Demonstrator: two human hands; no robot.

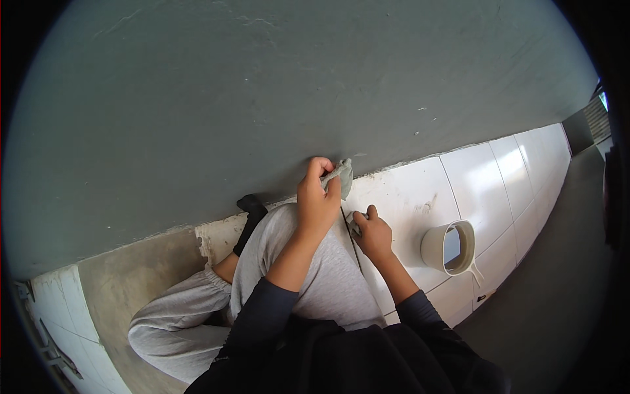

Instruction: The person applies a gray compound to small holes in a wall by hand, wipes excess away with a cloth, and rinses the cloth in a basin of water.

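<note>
My left hand is raised at the foot of the grey wall, its thumb and fingers pinching a crumpled grey rag. The rag hangs close to the joint where the wall meets the white tiles. Lower and to the right, my right hand is closed just over the tiles, by a dark joint between two of them. A small grey lump shows at its fingers; its kind cannot be made out.
A cream dipper with a handle, holding liquid, stands on the tiles to my right. My bent legs in grey trousers fill the space on the left. Bare cement floor and more tiles lie beyond them.
</note>
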